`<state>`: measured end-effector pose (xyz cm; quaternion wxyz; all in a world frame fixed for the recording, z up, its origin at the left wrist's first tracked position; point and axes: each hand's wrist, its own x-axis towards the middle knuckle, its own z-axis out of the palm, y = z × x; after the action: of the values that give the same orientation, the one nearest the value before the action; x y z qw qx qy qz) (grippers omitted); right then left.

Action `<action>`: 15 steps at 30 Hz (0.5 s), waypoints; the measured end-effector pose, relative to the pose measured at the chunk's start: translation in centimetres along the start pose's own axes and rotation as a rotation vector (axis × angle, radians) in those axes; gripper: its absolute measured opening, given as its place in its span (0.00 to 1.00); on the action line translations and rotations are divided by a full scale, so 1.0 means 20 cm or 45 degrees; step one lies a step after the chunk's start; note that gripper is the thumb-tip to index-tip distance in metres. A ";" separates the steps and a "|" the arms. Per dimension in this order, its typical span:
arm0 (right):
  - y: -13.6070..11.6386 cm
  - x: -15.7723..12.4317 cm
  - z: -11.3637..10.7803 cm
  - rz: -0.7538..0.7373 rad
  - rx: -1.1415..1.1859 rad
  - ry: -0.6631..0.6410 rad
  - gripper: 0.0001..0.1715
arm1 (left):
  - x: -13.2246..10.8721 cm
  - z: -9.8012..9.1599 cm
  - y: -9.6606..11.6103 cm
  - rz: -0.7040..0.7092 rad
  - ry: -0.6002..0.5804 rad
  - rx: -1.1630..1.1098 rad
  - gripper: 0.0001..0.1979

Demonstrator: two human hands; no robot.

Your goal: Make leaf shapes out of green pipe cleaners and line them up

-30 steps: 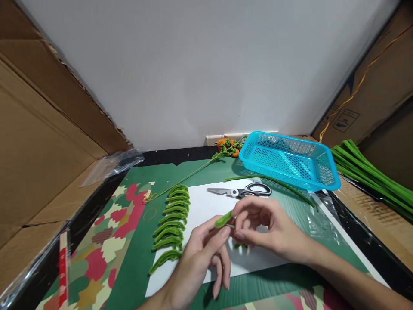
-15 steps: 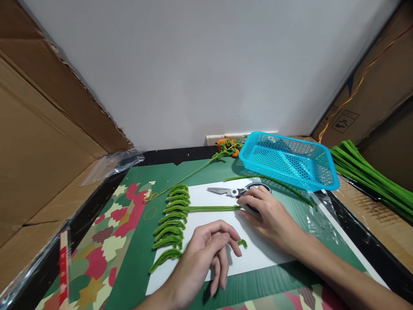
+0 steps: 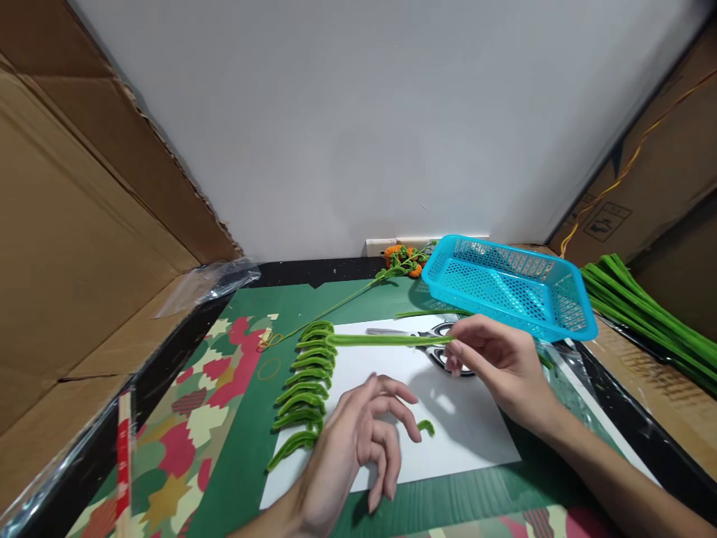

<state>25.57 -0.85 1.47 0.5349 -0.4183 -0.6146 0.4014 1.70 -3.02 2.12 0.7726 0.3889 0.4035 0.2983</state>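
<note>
My right hand (image 3: 496, 359) pinches the right end of some straight green pipe cleaners (image 3: 386, 340), lifted above the white paper (image 3: 470, 441). Their left end meets a column of several curved green pipe-cleaner pieces (image 3: 302, 388) along the paper's left side. My left hand (image 3: 370, 441) hovers over the paper, fingers loosely bent and apart, holding nothing. Close to its fingertips lies a short curled green piece (image 3: 426, 427). Behind the raised pipe cleaners are scissors (image 3: 442, 357) with black and white handles, partly covered by my right hand.
A blue plastic basket (image 3: 504, 288) stands at the back right, beside a bundle of green pipe cleaners (image 3: 644, 314). An orange flower stem (image 3: 400, 261) lies at the back. A rubber band (image 3: 269, 369) rests on the green mat (image 3: 238, 403). Cardboard (image 3: 84, 194) walls the left side.
My right hand has picked up the end of the straight pipe cleaners and raised it to the right. My left hand's fingers have spread a little. The view has shifted slightly.
</note>
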 end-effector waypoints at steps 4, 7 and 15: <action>-0.01 0.00 -0.05 0.010 0.132 -0.060 0.06 | 0.00 -0.01 0.03 0.043 0.039 -0.213 0.25; 0.00 0.00 -0.06 -0.037 0.076 -0.058 0.05 | 0.00 -0.01 0.04 0.014 0.078 -0.246 0.26; 0.00 -0.01 -0.04 -0.127 -0.028 0.180 0.02 | -0.01 -0.01 0.00 -0.079 -0.001 -0.154 0.21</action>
<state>26.46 -0.95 1.44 0.5917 -0.4203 -0.5997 0.3370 1.50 -3.09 2.12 0.8038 0.3290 0.3961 0.2979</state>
